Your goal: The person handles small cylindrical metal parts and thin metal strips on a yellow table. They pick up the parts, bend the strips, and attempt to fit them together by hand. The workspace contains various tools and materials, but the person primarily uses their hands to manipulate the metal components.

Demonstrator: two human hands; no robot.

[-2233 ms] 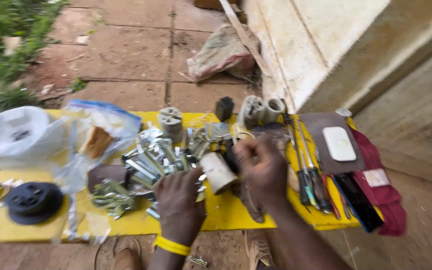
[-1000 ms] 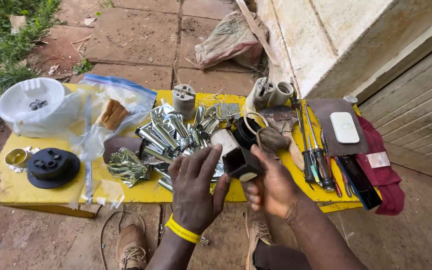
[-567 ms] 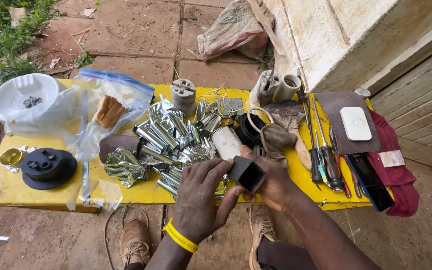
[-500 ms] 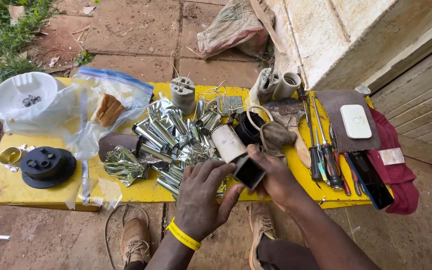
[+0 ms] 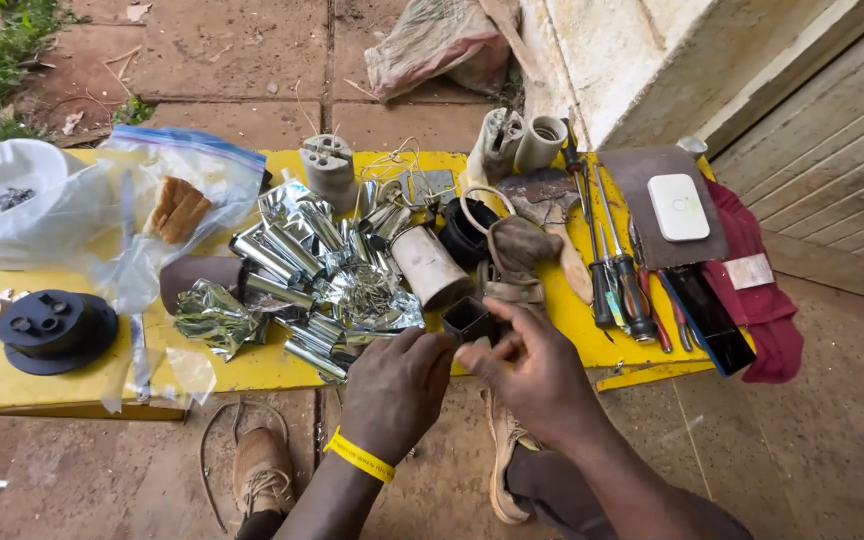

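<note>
Clear zip-top plastic bag (image 5: 187,185) with a blue seal strip, lying crumpled at the back left of the yellow counter (image 5: 12,385), brown pieces inside. Small pale rectangular label (image 5: 749,271) on the dark red cloth (image 5: 767,320) at the right end. No signs or lit screens.

On the table (image 5: 252,372) I see foil-wrapped tubes (image 5: 297,265) in the middle, the spool (image 5: 52,328) at left, screwdrivers (image 5: 617,270) at right, cylinders (image 5: 517,142) behind.
</note>
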